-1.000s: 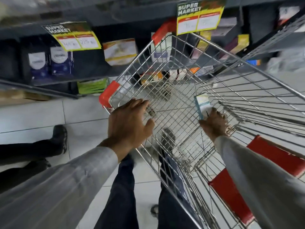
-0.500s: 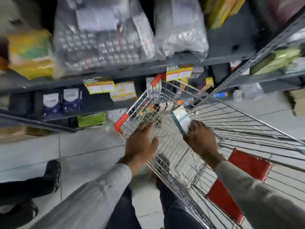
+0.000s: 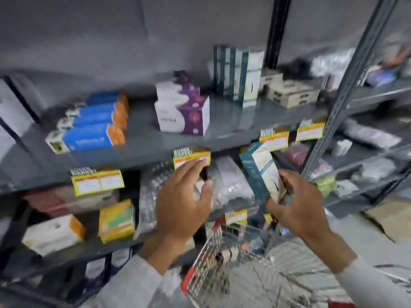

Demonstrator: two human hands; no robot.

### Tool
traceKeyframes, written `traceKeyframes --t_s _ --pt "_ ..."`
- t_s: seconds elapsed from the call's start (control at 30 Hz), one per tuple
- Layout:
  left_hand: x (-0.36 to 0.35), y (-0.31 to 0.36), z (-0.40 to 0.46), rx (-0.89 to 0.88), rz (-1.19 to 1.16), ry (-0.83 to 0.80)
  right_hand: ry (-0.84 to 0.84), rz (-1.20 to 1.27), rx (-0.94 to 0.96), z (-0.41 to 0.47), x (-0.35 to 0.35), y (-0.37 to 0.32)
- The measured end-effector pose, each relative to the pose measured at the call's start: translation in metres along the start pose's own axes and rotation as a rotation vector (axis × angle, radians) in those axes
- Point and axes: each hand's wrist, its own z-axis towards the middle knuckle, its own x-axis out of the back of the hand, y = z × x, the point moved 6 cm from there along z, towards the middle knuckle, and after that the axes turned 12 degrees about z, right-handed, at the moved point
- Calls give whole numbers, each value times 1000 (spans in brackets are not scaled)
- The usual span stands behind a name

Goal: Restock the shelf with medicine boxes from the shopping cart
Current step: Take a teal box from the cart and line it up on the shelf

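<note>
Shelf (image 3: 233,121): grey painted metal, matt, with a slotted steel upright (image 3: 347,85). Shopping cart (image 3: 222,270): bright wire mesh with red plastic corner caps. Teal-and-cream medicine box (image 3: 260,172), held in the right hand (image 3: 298,203): smooth printed cardboard, faintly glossy. Blue-and-orange boxes (image 3: 97,123) and purple-and-white boxes (image 3: 184,107): the same coated card. Price labels (image 3: 97,181): yellow paper. Blister-pack bags (image 3: 231,181): clear, shiny plastic film. Sleeves (image 3: 124,287): pale woven cloth.
</note>
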Motion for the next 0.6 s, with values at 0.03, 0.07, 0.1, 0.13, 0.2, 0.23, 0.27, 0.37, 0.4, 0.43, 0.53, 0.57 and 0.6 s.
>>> traceKeyframes --t_s 0.03,0.07,0.1,0.13,0.2,0.23,0.27,0.37,0.4,0.43,0.53,0.57,0.6 --pt "13 -2 16 -16 30 51 27 39 18 13 7 -13" --pt "23 -7 31 -15 59 84 48 79 39 26 13 -25" --pt "29 -14 47 -7 86 97 60 110 50 38 18 -36" --pt "32 -22 61 1 121 94 66 132 50 50 22 -46" --pt "32 -41 83 29 216 45 84 154 29 72 27 -59" --pt "30 -51 89 56 261 13 92 165 10 84 28 -62" --pt "27 -60 93 87 296 -16 99 182 -10 96 27 -64" --pt "19 -75 94 131 360 -55 102 198 -66 135 17 -62" --pt "16 -77 93 118 376 -61 101 178 -78 149 11 -60" --pt "13 -78 93 101 391 -66 109 161 -80 162 6 -61" --pt "6 -82 94 55 453 -88 145 151 -96 198 -4 -58" --pt "3 -85 94 46 482 -102 149 162 -112 207 -9 -56" --pt "0 -88 94 42 509 -113 145 182 -127 215 -14 -52"
